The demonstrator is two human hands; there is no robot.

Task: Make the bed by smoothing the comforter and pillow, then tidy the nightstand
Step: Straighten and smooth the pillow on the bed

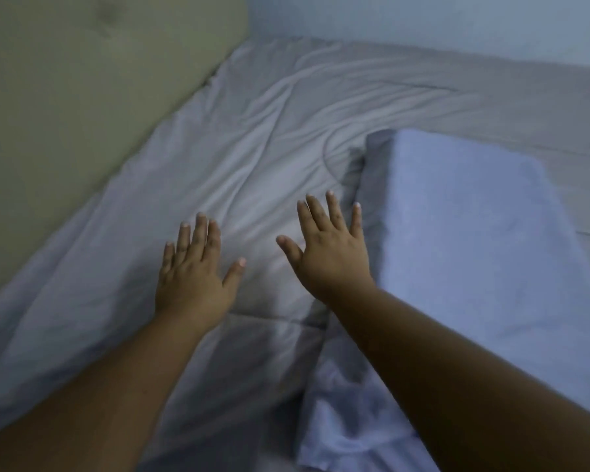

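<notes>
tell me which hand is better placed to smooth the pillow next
Probably the right hand: open and flat, its little finger sits just beside the pillow. The left hand is spread over the comforter farther toward the headboard, with the right hand between it and the pillow.

A beige padded headboard meets a pale wall at the corner.

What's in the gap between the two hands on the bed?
Only the wrinkled gray comforter lies between the left hand and the right hand; nothing sits on that stretch. The head view shows this.
</notes>
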